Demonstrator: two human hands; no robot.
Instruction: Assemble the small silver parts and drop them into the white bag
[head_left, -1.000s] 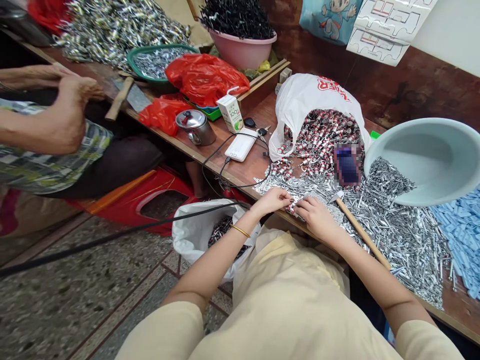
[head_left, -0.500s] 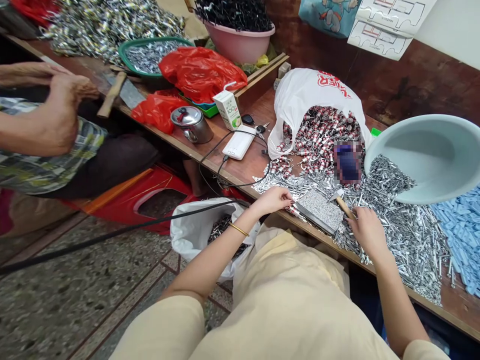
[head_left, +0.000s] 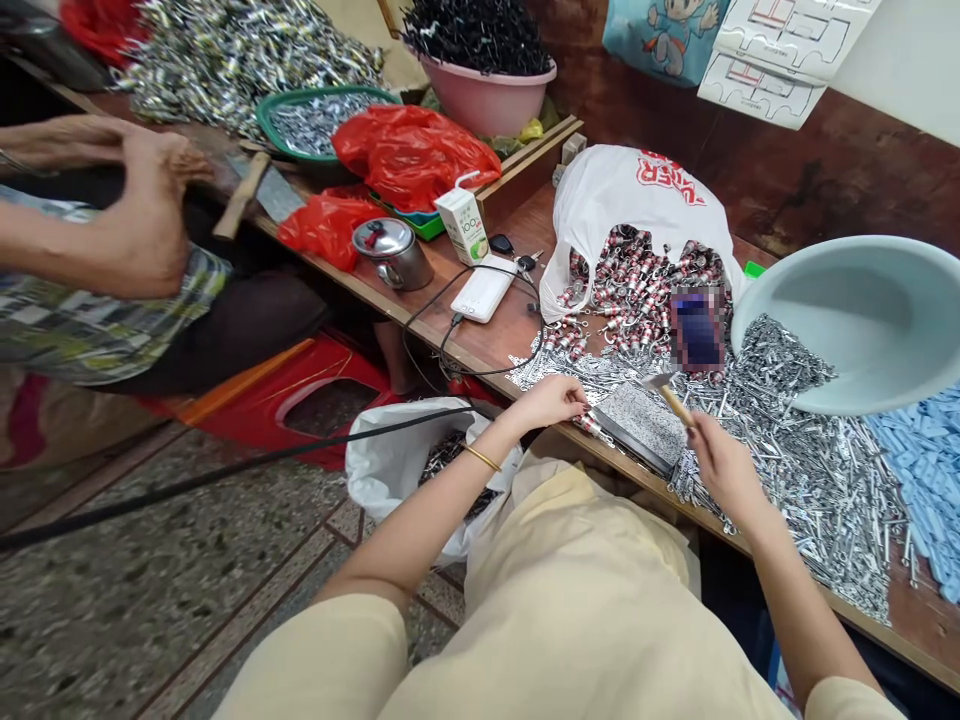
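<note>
While right hand [head_left: 718, 462] holds hammer [head_left: 670, 397] | head up-left | over stone block [head_left: 641, 425]

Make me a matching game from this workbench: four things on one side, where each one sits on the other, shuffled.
Things:
1. hammer
2. juice carton
3. red-striped pieces
4. black pieces

Places:
A. piled in the pink basin
B. spilling from the white bag
C. in the right hand, over the grey block
D. standing beside the steel pot

Pairs: 1-C, 2-D, 3-B, 4-A
</note>
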